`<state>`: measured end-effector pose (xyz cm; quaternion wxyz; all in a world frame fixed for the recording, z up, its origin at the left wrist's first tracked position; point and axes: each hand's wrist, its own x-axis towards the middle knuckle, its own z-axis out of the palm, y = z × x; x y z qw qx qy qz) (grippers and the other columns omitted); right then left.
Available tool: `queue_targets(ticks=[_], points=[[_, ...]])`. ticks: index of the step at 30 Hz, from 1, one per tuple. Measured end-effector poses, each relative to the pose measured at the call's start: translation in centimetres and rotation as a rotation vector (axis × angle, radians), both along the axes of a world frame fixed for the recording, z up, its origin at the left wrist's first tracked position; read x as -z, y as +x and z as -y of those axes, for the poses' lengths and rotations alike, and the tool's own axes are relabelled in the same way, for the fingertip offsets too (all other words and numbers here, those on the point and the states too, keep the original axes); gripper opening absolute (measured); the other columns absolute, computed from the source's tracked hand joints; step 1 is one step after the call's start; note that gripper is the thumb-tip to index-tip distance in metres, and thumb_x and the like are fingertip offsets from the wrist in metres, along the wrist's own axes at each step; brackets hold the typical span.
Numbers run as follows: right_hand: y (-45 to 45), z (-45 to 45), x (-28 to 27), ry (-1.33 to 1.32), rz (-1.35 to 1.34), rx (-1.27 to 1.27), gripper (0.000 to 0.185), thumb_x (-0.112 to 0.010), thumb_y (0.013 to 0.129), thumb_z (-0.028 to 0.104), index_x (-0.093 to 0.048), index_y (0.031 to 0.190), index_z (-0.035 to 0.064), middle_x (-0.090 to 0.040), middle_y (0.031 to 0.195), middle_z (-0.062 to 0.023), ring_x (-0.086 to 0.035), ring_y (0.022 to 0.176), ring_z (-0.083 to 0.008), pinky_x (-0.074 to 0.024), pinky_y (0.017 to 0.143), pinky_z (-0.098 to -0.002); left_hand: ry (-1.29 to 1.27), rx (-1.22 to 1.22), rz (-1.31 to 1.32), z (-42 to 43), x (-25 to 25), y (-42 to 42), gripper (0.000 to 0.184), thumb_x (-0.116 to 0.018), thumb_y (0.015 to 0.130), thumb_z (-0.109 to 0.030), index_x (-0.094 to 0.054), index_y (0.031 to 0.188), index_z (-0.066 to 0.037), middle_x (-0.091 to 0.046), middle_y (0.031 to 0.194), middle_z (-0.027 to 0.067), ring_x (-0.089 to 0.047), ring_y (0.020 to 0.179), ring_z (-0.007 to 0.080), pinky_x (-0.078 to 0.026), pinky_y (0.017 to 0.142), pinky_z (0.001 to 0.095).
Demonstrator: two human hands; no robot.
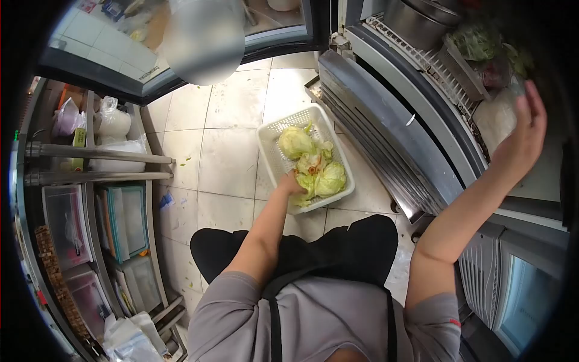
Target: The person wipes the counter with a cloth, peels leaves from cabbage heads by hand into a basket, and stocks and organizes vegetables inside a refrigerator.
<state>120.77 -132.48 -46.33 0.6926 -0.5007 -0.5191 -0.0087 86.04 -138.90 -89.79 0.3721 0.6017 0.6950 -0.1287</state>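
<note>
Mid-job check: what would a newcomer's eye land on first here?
Probably the white basket of pale green cabbages on the tiled floor, with the left hand down in it. Next, the right hand, raised at the open fridge on the right.

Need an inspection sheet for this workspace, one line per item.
Surface: light tiled floor.
Job's things: white basket on the floor, holding pale green cabbages.
Clutter: small blue scrap and green bits on the tiles.
Hands: left hand crosses the basket's edge, fingers among the cabbages, grip unclear; right hand raised by the wire rack, fingers extended.
Cables: nothing seen.
Surroundings: shelving with plastic boxes at picture left; metal pots on the rack.
</note>
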Motion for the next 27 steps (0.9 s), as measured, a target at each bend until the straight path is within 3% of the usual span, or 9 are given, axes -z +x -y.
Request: queue_targets(ticks=[2,5,7,14,20,23,25,26,27], points=[[-1.5,2.6,4.0,-0.189,0.050,-0.084,0.029,-0.059,0.081,0.008,-0.055,0.108,0.0013,-0.055,0.112,-0.0084,-0.050,0.106,-0.0167,-0.0392,0.088,-0.0279,0.075,0.078,0.008,1.0,-0.2,0.7,0.119,-0.083,0.044,-0.046,-0.020,0.136,-0.004,-0.044,0.121,0.0270,-0.048,0.109,0.0380,-0.041,0.092,0.0387],[-2.9,5.2,9.5,-0.539,-0.073,-0.311,0.031,-0.060,0.080,0.010,-0.054,0.110,0.0069,-0.052,0.115,-0.0060,-0.047,0.109,-0.0167,-0.0398,0.085,-0.0289,-0.047,0.091,0.060,0.1,0.1,0.5,0.121,-0.084,0.042,-0.047,-0.017,0.135,-0.006,-0.042,0.123,0.0274,-0.049,0.108,0.0388,-0.042,0.091,0.0397],[-4.1,6.6,11.9,-0.740,-0.094,-0.402,0.029,-0.060,0.080,0.010,-0.055,0.109,0.0059,-0.051,0.113,-0.0071,-0.047,0.107,-0.0174,-0.0402,0.083,-0.0286,-0.002,0.084,0.084,0.2,0.4,0.2,0.110,-0.084,0.043,-0.041,-0.025,0.129,-0.008,-0.044,0.118,0.0245,-0.050,0.104,0.0389,-0.043,0.089,0.0402],[-6.7,8.7,17.6,-0.892,-0.124,-0.609,0.027,-0.060,0.080,0.011,-0.058,0.106,0.0062,-0.049,0.104,-0.0051,-0.047,0.098,-0.0153,-0.0398,0.079,-0.0256,0.287,-0.028,0.328,2.5,0.3,0.0,0.074,-0.083,0.043,-0.021,-0.042,0.104,-0.011,-0.047,0.099,0.0189,-0.051,0.092,0.0386,-0.045,0.080,0.0425],[-8.0,8.7,19.7,-1.061,-0.301,-0.757,0.028,-0.059,0.082,0.012,-0.056,0.109,0.0041,-0.048,0.105,-0.0048,-0.047,0.100,-0.0159,-0.0382,0.085,-0.0273,0.368,0.060,0.346,2.8,-1.7,-1.2,0.057,-0.079,0.057,-0.031,-0.047,0.098,-0.008,-0.050,0.102,0.0188,-0.051,0.096,0.0345,-0.044,0.082,0.0415],[-8.7,8.3,18.2,-1.059,-0.044,-0.679,0.030,-0.060,0.082,0.015,-0.056,0.110,0.0053,-0.048,0.108,-0.0063,-0.047,0.103,-0.0167,-0.0392,0.084,-0.0280,-0.010,-0.534,0.681,0.5,-0.8,-0.6,0.063,-0.075,0.062,-0.041,-0.048,0.107,-0.007,-0.053,0.108,0.0224,-0.050,0.104,0.0340,-0.042,0.086,0.0414],[-7.7,7.0,14.4,-0.857,0.060,-0.643,0.031,-0.061,0.081,0.018,-0.057,0.109,0.0062,-0.049,0.106,-0.0073,-0.047,0.102,-0.0176,-0.0413,0.080,-0.0296,0.194,-0.348,0.341,0.2,2.5,-0.8,0.078,-0.074,0.061,-0.048,-0.045,0.119,-0.005,-0.053,0.113,0.0247,-0.049,0.107,0.0375,-0.041,0.090,0.0420],[-6.4,5.8,12.3,-0.726,0.054,-0.606,0.031,-0.063,0.079,0.020,-0.057,0.107,0.0062,-0.050,0.102,-0.0073,-0.048,0.098,-0.0185,-0.0423,0.077,-0.0305,0.143,-0.214,0.134,0.5,1.5,0.1,0.089,-0.075,0.059,-0.049,-0.039,0.128,-0.007,-0.054,0.115,0.0225,-0.050,0.107,0.0380,-0.041,0.091,0.0418],[-4.6,4.3,9.4,-0.633,0.151,-0.442,0.028,-0.062,0.080,0.020,-0.059,0.104,0.0055,-0.052,0.099,-0.0071,-0.050,0.095,-0.0192,-0.0425,0.077,-0.0293,0.140,-0.125,0.191,0.6,2.2,0.6,0.088,-0.076,0.059,-0.043,-0.038,0.129,-0.007,-0.055,0.115,0.0201,-0.053,0.106,0.0361,-0.043,0.089,0.0409]])
